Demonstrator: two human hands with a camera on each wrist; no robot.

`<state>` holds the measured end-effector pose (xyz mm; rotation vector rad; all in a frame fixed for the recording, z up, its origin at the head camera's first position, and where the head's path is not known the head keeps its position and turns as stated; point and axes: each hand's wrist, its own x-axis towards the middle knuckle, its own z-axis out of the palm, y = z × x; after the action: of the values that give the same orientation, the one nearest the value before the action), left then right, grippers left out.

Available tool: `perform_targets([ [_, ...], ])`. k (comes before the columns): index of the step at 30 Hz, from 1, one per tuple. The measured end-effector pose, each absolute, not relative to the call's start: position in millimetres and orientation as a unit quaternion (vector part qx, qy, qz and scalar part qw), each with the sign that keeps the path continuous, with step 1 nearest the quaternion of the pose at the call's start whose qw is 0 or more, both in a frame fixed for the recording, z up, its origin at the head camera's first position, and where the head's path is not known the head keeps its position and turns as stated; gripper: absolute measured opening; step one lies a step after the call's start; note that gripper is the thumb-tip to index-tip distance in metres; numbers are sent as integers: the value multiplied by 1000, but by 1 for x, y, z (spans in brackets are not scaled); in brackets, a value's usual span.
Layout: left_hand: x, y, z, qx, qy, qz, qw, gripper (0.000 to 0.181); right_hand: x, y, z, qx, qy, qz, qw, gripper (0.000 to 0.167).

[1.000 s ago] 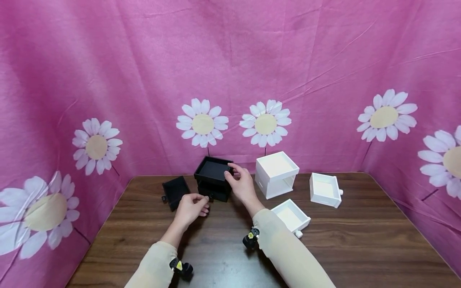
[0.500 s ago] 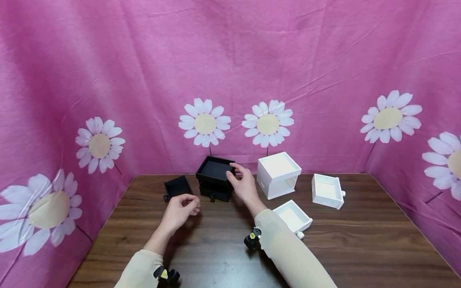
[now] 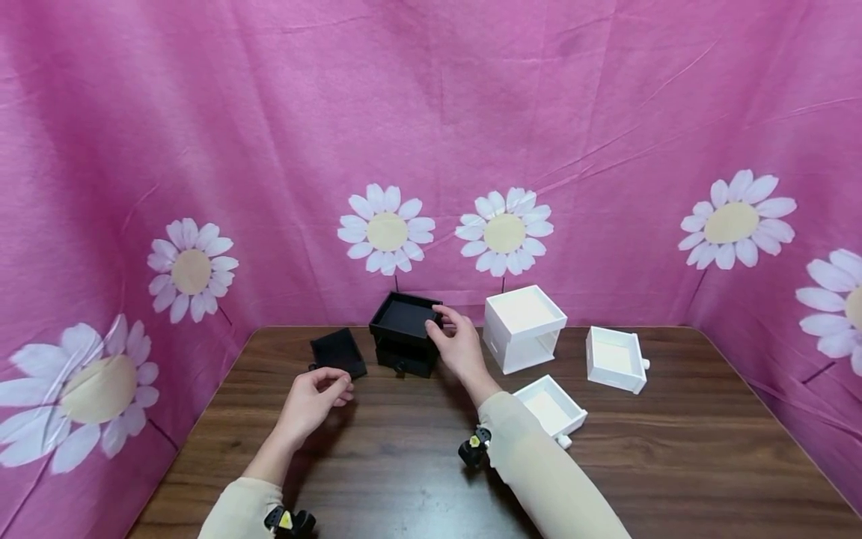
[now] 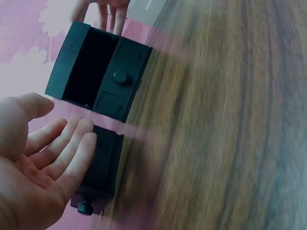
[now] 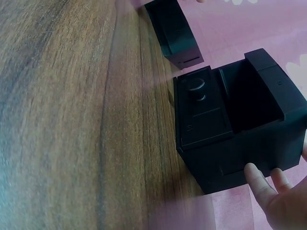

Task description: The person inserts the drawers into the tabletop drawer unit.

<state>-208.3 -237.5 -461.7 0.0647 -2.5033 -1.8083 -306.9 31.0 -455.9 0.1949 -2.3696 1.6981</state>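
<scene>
A black box (image 3: 407, 322) stands at the back of the table, its lower drawer (image 5: 204, 108) in place and the slot above it empty. My right hand (image 3: 460, 346) holds the box's right side, fingertips against the wall in the right wrist view. A loose black drawer (image 3: 338, 352) lies left of the box, its knob (image 4: 85, 207) plain in the left wrist view. Just in front of that drawer hovers my left hand (image 3: 315, 400), fingers loosely bent and holding nothing.
Right of the black box stands a white box (image 3: 524, 329) with an open front. Two loose white drawers lie near it, one in front (image 3: 551, 406) and one farther right (image 3: 616, 359). A pink cloth (image 3: 431, 135) with printed flowers hangs behind the table (image 3: 417, 479).
My left hand has moved away from the black box's lower drawer knob, leftward to the loose black drawer. The right hand stays at the box.
</scene>
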Motion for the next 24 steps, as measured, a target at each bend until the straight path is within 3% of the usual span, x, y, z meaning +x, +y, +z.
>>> perform_targets([
  [8,-204,-254,-462,38,-789,-609,68,23,-306,31,-454,66,-808,576,107,42],
  [24,-206,-291,-472,73,-804,-583,94,25,-307,31,-456,67,-808,575,109,42],
])
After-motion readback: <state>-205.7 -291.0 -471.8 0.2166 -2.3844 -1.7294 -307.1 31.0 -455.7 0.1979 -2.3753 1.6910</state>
